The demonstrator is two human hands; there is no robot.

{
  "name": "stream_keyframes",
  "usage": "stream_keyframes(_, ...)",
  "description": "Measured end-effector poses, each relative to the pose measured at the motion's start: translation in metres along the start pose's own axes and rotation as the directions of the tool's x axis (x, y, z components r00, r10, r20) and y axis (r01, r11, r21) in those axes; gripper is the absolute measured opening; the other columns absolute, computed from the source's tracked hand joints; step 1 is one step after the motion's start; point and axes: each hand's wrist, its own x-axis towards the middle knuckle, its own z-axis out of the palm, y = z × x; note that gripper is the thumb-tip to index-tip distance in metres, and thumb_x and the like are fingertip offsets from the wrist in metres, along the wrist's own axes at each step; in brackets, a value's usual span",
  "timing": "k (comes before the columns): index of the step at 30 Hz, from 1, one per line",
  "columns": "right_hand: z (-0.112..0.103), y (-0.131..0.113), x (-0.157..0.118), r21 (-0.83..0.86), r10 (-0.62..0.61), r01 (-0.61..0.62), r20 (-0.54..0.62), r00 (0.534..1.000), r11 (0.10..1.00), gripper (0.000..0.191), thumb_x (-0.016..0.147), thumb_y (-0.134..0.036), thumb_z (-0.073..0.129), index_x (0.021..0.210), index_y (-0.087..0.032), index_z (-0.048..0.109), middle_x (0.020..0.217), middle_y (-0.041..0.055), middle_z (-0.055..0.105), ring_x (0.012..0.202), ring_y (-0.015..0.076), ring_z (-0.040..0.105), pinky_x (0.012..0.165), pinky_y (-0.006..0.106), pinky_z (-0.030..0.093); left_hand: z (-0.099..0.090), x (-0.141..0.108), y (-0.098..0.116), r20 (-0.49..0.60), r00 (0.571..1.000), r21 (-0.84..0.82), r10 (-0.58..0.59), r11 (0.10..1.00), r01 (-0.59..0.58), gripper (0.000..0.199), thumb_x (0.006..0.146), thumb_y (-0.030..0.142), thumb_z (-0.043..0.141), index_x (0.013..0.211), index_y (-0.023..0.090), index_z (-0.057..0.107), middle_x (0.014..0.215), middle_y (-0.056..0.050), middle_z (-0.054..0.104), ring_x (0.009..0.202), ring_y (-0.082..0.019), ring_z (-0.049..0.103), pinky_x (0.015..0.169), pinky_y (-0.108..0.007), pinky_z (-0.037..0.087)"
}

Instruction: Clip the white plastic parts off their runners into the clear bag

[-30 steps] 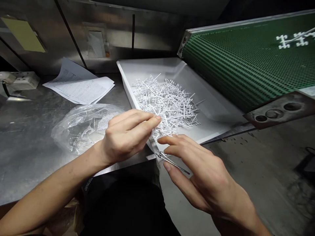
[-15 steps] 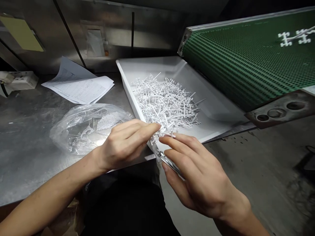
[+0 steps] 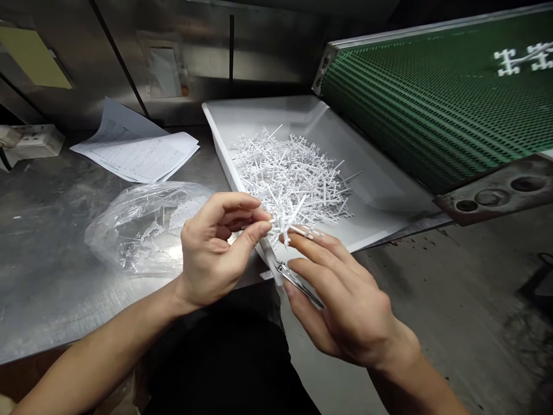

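My left hand [image 3: 222, 248] pinches a white branched plastic piece [image 3: 285, 219] between thumb and fingertips, over the near corner of a white tray [image 3: 367, 213]. In my right hand [image 3: 345, 294] is a silver nail clipper [image 3: 298, 282], gripped between thumb and fingers with its jaws toward the tray's rim. The right index finger reaches forward and touches the plastic piece from the other side. A heap of thin white plastic pieces [image 3: 294, 167] with short side branches lies in the tray behind both hands. Whether the piece is one or several tangled together I cannot tell.
A clear plastic bag [image 3: 125, 236] with white bits lies left of the tray on the metal table [image 3: 38, 230]. Printed papers [image 3: 138, 153] and a white power socket [image 3: 41, 141] are behind. On the right, a green conveyor belt [image 3: 432, 98] carries a white branched part [image 3: 518, 60].
My left hand has turned and opened out its grip, now pinching the white plastic piece higher up between thumb and fingers. The right hand with the nail clipper has barely moved.
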Motion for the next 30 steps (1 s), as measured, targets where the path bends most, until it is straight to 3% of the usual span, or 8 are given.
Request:
stream_keyframes(3,0.008,0.000,0.001,-0.135,-0.079,0.079,0.003,0.997,0.988,0.019,0.093,-0.007,0.068,0.112,-0.011,0.068,0.125,0.0306,0.080,0.122,0.0461,0.079,0.094,0.062,0.071,0.001,0.000,-0.002,-0.007,1.000,0.029,-0.018,0.999,0.018,0.029,0.091,0.004,0.081,0.112,0.019,0.068,0.094,0.003,0.079,0.081,-0.009,0.080,0.078,-0.014,0.068)
stream_keyframes(5,0.011,0.001,0.002,-0.157,-0.101,0.100,0.000,0.995,0.982,0.016,0.092,-0.005,0.068,0.108,-0.007,0.069,0.122,0.0328,0.081,0.120,0.0469,0.079,0.093,0.061,0.072,-0.003,0.000,-0.004,0.047,0.995,0.193,0.086,0.977,-0.094,0.025,0.094,0.007,0.079,0.113,0.019,0.068,0.095,0.002,0.079,0.084,-0.009,0.079,0.081,-0.015,0.067)
stream_keyframes(9,0.012,-0.002,0.002,-0.182,-0.110,0.110,0.010,0.994,0.977,0.013,0.093,-0.004,0.066,0.105,-0.006,0.071,0.118,0.0313,0.082,0.119,0.0441,0.080,0.093,0.058,0.072,-0.013,-0.001,-0.009,0.217,0.919,0.482,0.329,0.783,-0.394,0.023,0.097,0.009,0.077,0.115,0.017,0.067,0.091,0.001,0.077,0.079,-0.011,0.077,0.078,-0.020,0.066)
stream_keyframes(13,0.012,-0.013,0.001,-0.266,-0.080,0.087,0.038,0.996,0.960,0.012,0.095,-0.007,0.066,0.104,-0.007,0.074,0.114,0.0282,0.084,0.116,0.0437,0.080,0.093,0.061,0.070,-0.012,-0.009,-0.015,0.157,0.903,0.471,0.400,0.773,-0.425,0.043,0.090,0.003,0.081,0.127,0.017,0.064,0.096,0.001,0.074,0.081,-0.012,0.077,0.078,-0.021,0.068)
stream_keyframes(18,0.011,-0.021,0.004,-0.116,0.015,-0.008,0.064,0.998,0.993,0.013,0.098,-0.008,0.063,0.105,-0.011,0.072,0.119,0.0252,0.084,0.114,0.0406,0.081,0.095,0.059,0.069,0.000,-0.015,-0.016,-0.045,0.958,0.343,0.282,0.905,-0.250,0.051,0.089,0.007,0.084,0.133,0.023,0.064,0.111,0.000,0.071,0.090,-0.013,0.080,0.084,-0.025,0.073)
stream_keyframes(22,0.005,-0.002,0.006,0.097,0.115,-0.121,0.063,0.991,0.988,0.017,0.100,-0.010,0.063,0.114,-0.018,0.066,0.125,0.0216,0.082,0.118,0.0359,0.080,0.100,0.057,0.068,-0.001,-0.008,-0.008,-0.153,0.979,0.259,0.138,0.961,-0.095,0.046,0.087,0.013,0.089,0.126,0.021,0.065,0.113,-0.001,0.070,0.088,-0.012,0.081,0.077,-0.020,0.073)
stream_keyframes(27,-0.004,0.025,0.001,0.182,0.327,-0.354,0.166,0.930,0.917,0.010,0.102,-0.016,0.066,0.110,-0.022,0.065,0.124,0.0143,0.083,0.115,0.0298,0.082,0.096,0.044,0.069,-0.039,-0.015,0.006,-0.139,0.982,0.090,-0.130,0.986,0.143,0.051,0.087,0.025,0.092,0.133,0.024,0.069,0.092,-0.001,0.079,0.077,-0.017,0.082,0.071,-0.022,0.074)
stream_keyframes(30,-0.012,0.034,-0.001,0.080,0.340,-0.361,0.198,0.919,0.929,0.007,0.102,-0.017,0.067,0.107,-0.022,0.068,0.128,0.0150,0.081,0.118,0.0321,0.081,0.098,0.048,0.069,-0.073,-0.039,0.006,-0.160,0.906,0.075,-0.392,0.910,0.407,0.048,0.079,0.036,0.095,0.124,0.036,0.080,0.083,0.002,0.081,0.065,-0.026,0.080,0.047,-0.030,0.071)
